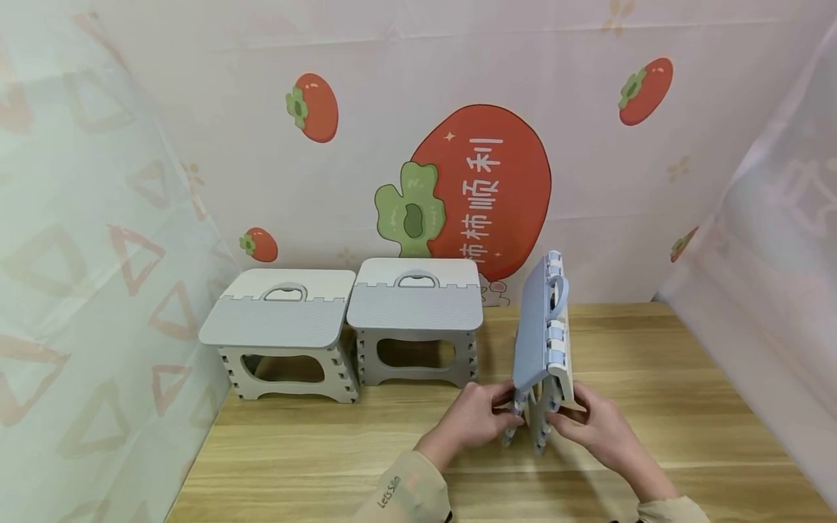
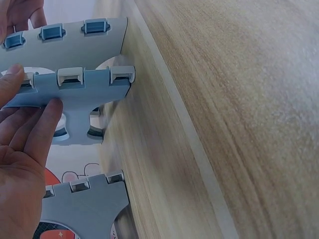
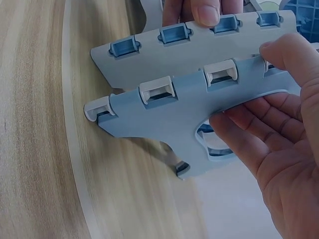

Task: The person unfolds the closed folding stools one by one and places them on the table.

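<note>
A partly folded blue and white plastic folding stool (image 1: 531, 327) stands on the table, its two seat halves tilted up into a narrow peak with the carry handle (image 1: 557, 296) at the top. My left hand (image 1: 480, 415) grips the lower edge of its left side, thumb and fingers on either face of a hinged panel (image 2: 82, 94). On the other side, my right hand (image 1: 600, 427) pinches the facing panel (image 3: 164, 112) between thumb and fingers. A gap shows between the two panels. Both wrist views show the hinge clips along their edges.
Two unfolded stools, one white-legged (image 1: 277, 323) and one grey-legged (image 1: 418, 309), stand side by side at the left. The wooden table (image 1: 660, 407) meets a printed cloth backdrop (image 1: 575, 167) at the back, and cloth hangs at both sides.
</note>
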Demonstrator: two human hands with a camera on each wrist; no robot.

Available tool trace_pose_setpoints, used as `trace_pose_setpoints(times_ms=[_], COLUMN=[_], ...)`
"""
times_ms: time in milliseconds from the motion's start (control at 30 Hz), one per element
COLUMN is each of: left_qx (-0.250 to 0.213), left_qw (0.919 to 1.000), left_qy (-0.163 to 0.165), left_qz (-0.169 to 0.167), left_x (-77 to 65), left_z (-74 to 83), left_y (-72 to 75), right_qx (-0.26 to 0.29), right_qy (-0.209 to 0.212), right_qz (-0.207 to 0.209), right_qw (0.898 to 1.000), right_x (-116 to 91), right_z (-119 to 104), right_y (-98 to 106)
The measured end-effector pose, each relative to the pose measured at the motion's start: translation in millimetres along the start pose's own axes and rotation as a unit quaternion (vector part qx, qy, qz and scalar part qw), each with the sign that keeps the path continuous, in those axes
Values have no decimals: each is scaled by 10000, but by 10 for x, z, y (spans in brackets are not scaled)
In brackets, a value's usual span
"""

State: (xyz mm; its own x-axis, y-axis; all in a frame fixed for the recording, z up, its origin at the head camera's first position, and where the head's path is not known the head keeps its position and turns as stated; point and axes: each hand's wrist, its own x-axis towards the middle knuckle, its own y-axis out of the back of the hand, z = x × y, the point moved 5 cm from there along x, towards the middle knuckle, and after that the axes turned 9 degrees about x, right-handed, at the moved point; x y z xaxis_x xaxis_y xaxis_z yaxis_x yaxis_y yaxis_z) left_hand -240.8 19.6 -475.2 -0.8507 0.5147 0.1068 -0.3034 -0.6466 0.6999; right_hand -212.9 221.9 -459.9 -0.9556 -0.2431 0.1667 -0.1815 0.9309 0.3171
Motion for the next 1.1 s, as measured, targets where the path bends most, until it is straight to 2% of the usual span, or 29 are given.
trace_pose_setpoints(times_ms=[167,467,700,933,1100], left_qx=[30,-266,-251,-230,-112], left_qw=[10000,9996,9997,9997,9999], left_qy=[-44,4,9,-8,-22], left_qz=[13,0,18,9,-18], left_x=[0,-2,4,10,15], left_z=[-2,-2,4,-3,-7], left_y=[8,4,13,15,18], right_qx=[5,39,6,-54,-104], right_qy=[-7,86,204,73,152], right_qz=[-5,29,57,103,92], right_qw=[10000,10000,9998,9999,9998], right_x=[-9,-27,-31,-50,-65], right_z=[8,29,-5,23,11], right_y=[7,37,64,87,115])
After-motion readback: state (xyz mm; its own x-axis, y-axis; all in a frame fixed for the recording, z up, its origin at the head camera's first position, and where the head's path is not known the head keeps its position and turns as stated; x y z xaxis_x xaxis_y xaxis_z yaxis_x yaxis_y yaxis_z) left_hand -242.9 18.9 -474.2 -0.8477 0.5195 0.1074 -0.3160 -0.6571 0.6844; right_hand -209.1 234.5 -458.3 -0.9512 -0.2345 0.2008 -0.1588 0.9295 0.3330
